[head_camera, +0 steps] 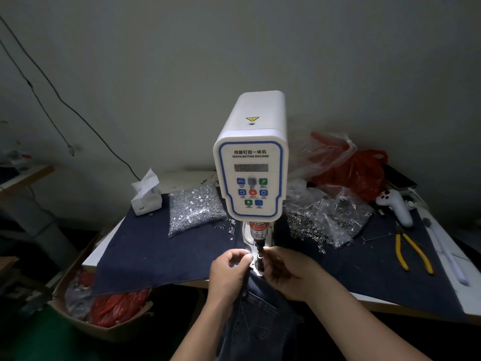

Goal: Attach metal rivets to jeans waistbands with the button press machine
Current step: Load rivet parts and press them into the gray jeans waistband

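Jeans are hanging off the table edge directly below the button press machine, waistband lying at its die. Left hand is pinching the waistband left of the die; right hand, fingers curled, is gripping it on the right. Bags of rivets are flanking the machine.

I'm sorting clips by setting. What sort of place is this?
Likely a small garment workshop: a button machine on a cloth-covered table, bags of rivets, and jeans held under the press.
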Available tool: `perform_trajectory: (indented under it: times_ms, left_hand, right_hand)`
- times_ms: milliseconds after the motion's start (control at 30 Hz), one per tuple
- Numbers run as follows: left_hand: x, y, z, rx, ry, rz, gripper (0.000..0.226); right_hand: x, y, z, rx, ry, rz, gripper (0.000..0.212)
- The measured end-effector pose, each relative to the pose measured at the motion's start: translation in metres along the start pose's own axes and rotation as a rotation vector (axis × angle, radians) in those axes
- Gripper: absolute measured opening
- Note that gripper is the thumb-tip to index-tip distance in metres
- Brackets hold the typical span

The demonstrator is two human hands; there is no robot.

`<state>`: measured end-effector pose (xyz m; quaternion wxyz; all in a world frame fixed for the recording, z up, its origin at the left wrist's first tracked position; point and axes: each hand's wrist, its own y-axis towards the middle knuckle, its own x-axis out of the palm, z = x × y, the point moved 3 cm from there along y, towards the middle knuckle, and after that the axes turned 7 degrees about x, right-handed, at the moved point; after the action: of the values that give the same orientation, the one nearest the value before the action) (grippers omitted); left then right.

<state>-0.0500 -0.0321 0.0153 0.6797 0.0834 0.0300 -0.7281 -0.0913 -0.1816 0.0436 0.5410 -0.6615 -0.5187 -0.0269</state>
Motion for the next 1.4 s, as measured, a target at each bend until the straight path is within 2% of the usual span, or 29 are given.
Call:
perform_trajectory:
  times_ms: [267, 400, 600, 767, 833, 933, 1167, 1333, 1400]
  left_hand:
    - [-0.003, 0.0, 0.006, 0.067, 0.117, -0.046, 0.01]
    - [0.0, 0.002, 0.014, 0.142, 0.211, -0.101, 0.012]
    - [0.007, 0.006, 0.028, 0.268, 0.444, -0.179, 0.022]
    - [0.007, 0.01, 0.033, 0.301, 0.552, -0.221, 0.012]
    - [0.008, 0.009, 0.036, 0.296, 0.583, -0.234, 0.004]
    - [0.01, 0.009, 0.04, 0.285, 0.62, -0.241, 0.013]
    - [0.013, 0.011, 0.05, 0.236, 0.717, -0.258, 0.01]
    - [0.013, 0.015, 0.051, 0.178, 0.698, -0.272, 0.009]
    - [0.009, 0.013, 0.048, 0.159, 0.63, -0.26, 0.005]
  right_hand:
    - [0.001, -0.001, 0.002, 0.021, 0.002, 0.013, 0.024]
    - [-0.004, -0.003, 0.0, -0.011, 0.001, 0.006, 0.012]
    - [-0.046, 0.003, -0.027, -0.208, -0.166, 0.187, 0.025]
    - [-0.084, 0.014, -0.029, -0.143, -0.063, 0.199, 0.029]
    - [-0.09, 0.017, -0.028, -0.133, -0.049, 0.182, 0.03]
    - [-0.091, 0.018, -0.028, -0.136, -0.059, 0.167, 0.029]
    - [-0.09, 0.016, -0.027, -0.147, -0.102, 0.162, 0.029]
    - [-0.087, 0.009, -0.026, -0.167, -0.121, 0.164, 0.029]
    - [-0.084, 0.002, -0.025, -0.204, -0.202, 0.184, 0.027]
